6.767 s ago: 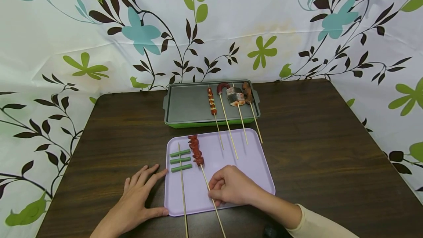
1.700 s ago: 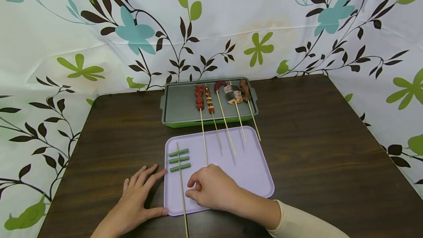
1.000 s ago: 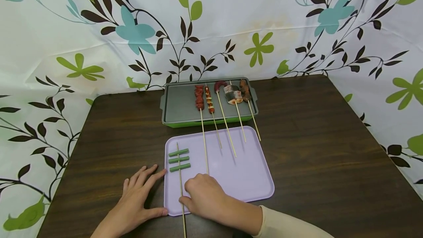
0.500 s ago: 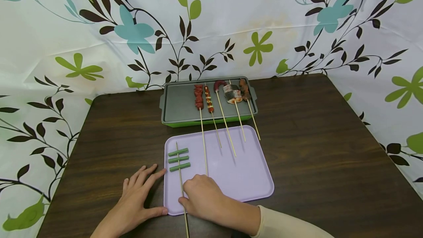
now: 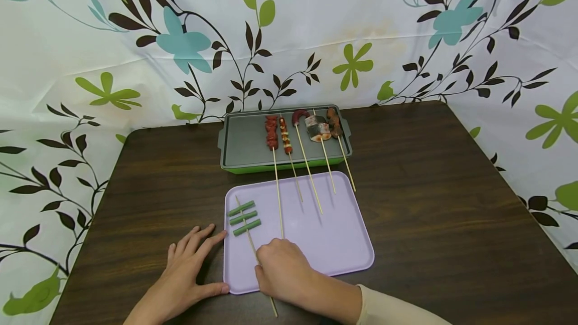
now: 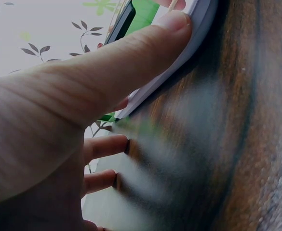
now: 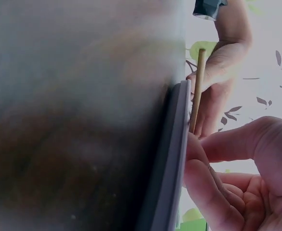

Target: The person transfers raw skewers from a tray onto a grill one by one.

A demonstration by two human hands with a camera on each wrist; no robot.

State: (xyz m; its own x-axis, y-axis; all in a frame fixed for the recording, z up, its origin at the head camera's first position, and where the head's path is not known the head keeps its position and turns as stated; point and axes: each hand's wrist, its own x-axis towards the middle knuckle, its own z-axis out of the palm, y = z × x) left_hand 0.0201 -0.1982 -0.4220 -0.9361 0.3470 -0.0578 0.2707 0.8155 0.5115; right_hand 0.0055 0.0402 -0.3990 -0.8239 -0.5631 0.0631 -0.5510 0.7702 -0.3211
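On the left of a lilac tray (image 5: 325, 250) lies a skewer (image 5: 251, 240) threaded with several short green vegetable pieces (image 5: 244, 217). My right hand (image 5: 284, 270) pinches its stick between thumb and curled fingers, low over the tray's front edge; in the right wrist view the stick's end (image 7: 198, 86) juts out past the fingertips. The skewer slants, its tip toward the upper left. My left hand (image 5: 185, 270) lies spread on the table, index fingertip and thumb against the tray's left edge. The left wrist view shows its thumb (image 6: 145, 53) at the tray rim (image 6: 194, 43).
Behind the tray stands a grey grill plate (image 5: 246, 139) on a green base (image 5: 253, 169). It bears a red meat skewer (image 5: 272, 134), a thin red-and-pale skewer (image 5: 285, 137), a dark red curled one (image 5: 300, 116), a fish skewer (image 5: 318, 128) and a brown one (image 5: 334, 123); their sticks overhang the tray.
Since the oldest frame, the red meat skewer has gone from tray to grill plate. My right hand has moved left to the green skewer, which has just tilted. My left hand stays put.
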